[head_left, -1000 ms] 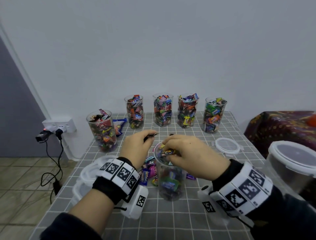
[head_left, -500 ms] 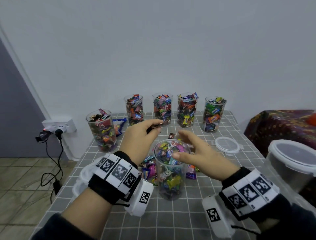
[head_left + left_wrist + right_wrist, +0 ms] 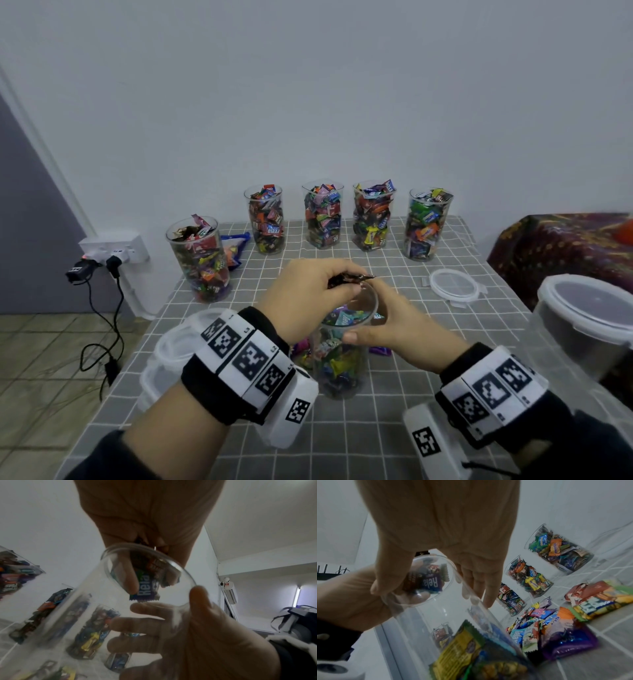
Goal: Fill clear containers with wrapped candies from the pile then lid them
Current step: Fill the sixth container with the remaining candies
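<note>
Five filled containers (image 3: 323,214) lidless along back of table (image 3: 394,428), sixth container (image 3: 342,356) partly full, gripped near rim by right hand (image 3: 400,329), left hand (image 3: 308,298) pinching candies (image 3: 346,279) over mouth, lids (image 3: 454,284) unused, pile (image 3: 544,626) remaining.

"Relax", "mentos" on candies (image 3: 553,547).

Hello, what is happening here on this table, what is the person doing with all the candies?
A person is filling a clear container with wrapped candies. The right hand grips the container near its rim, while the left hand holds a few candies over its mouth. Five filled containers stand unlidded behind; a loose lid lies at the right.
</note>
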The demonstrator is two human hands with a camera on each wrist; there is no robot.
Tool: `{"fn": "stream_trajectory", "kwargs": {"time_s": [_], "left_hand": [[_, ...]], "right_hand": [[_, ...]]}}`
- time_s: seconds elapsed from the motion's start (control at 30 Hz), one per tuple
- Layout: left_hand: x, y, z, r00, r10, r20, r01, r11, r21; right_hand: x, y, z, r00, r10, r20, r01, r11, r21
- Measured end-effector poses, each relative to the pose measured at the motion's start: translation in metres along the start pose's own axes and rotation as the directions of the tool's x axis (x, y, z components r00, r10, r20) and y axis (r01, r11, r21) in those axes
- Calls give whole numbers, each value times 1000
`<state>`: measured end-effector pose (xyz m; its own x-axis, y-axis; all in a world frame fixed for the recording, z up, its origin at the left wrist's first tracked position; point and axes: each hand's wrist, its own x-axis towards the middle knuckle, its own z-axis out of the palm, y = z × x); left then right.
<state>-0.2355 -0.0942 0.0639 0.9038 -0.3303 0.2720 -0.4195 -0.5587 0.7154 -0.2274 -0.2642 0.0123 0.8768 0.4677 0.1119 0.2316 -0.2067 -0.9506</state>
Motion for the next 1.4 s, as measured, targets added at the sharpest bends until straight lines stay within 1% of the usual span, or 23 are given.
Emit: {"fn": "stream_trajectory", "kwargs": {"time_s": [0.13, 0.23, 0.3, 0.37, 0.43, 0.5, 0.57, 0.63, 0.77, 0.83, 0.87, 0.9, 0.93, 1.0, 1.03, 1.07, 1.1, 1.13, 1.17, 1.2, 1.23, 1.3, 1.4], "left_hand": [[-2, 3, -1, 997, 28, 77, -38, 991, 127], [-1, 4, -1, 997, 22, 76, -35, 985, 167], [0, 4, -1, 998, 16, 67, -24, 992, 128], [0, 3, 0, 999, 2, 48, -3, 999, 34], [-1, 2, 1, 1000, -3, -6, 2, 997, -75], [-1, 0, -1, 995, 4, -101, -18, 991, -135], [-1, -3, -4, 980, 16, -198, -41, 992, -120], [-1, -8, -10, 963, -1, -270, -31, 993, -117], [0, -27, -22, 921, -81, -381, 32, 991, -133], [1, -38, -24, 906, -117, -407, 92, 993, -80], [1, -45, -24, 903, -139, -407, 135, 990, -40], [1, -52, -22, 901, -167, -399, 182, 983, -1], [1, -59, -20, 902, -206, -378, 234, 972, 28], [3, -74, -15, 902, -315, -294, 360, 926, 111], [6, -82, -11, 893, -387, -229, 429, 885, 178], [8, -89, -7, 873, -463, -152, 487, 835, 258], [11, -98, -3, 845, -530, -67, 519, 784, 341], [13, -104, 1, 814, -581, 18, 522, 744, 417], [14, -109, 5, 787, -611, 91, 507, 723, 469], [15, -111, 9, 761, -632, 147, 493, 711, 502], [15, -113, 11, 745, -642, 182, 480, 704, 523], [15, -113, 15, 730, -650, 212, 439, 683, 583], [15, -111, 19, 708, -673, 215, 389, 626, 676]], "right_hand": [[-2, -1, 1, 1000, -4, 7, 4, 1000, 1], [-3, -1, 1, 1000, -13, 3, 13, 1000, -2], [-3, -1, 2, 1000, -15, 4, 15, 1000, 24], [-4, -1, 3, 1000, -18, 0, 18, 999, 29], [-4, 1, 2, 1000, -12, 2, 12, 1000, 13], [-3, 1, 1, 1000, 8, 3, -8, 1000, -1], [-3, 1, 1, 1000, 20, 5, -20, 1000, 13], [-3, 2, 1, 1000, 19, 5, -19, 1000, 16], [-1, 6, -3, 1000, 27, 12, -26, 998, -62], [-1, 6, -8, 998, 37, 45, -32, 992, -122], [-2, 6, -11, 996, 50, 78, -35, 983, -179], [-1, 7, -15, 991, 79, 112, -44, 959, -281], [0, 8, -20, 983, 122, 137, -56, 910, -410], [5, 13, -28, 964, 230, 132, -100, 776, -623], [8, 16, -32, 955, 276, 105, -135, 725, -676], [12, 19, -34, 947, 314, 69, -175, 684, -708], [15, 23, -37, 938, 346, 35, -212, 648, -731], [18, 26, -39, 927, 375, 9, -242, 617, -749], [20, 29, -42, 916, 401, -10, -266, 588, -764], [23, 32, -43, 904, 427, -23, -285, 560, -778], [25, 33, -43, 888, 458, -33, -301, 527, -794], [28, 36, -43, 856, 514, -49, -323, 459, -828], [34, 40, -40, 817, 570, -80, -347, 377, -859]]}}
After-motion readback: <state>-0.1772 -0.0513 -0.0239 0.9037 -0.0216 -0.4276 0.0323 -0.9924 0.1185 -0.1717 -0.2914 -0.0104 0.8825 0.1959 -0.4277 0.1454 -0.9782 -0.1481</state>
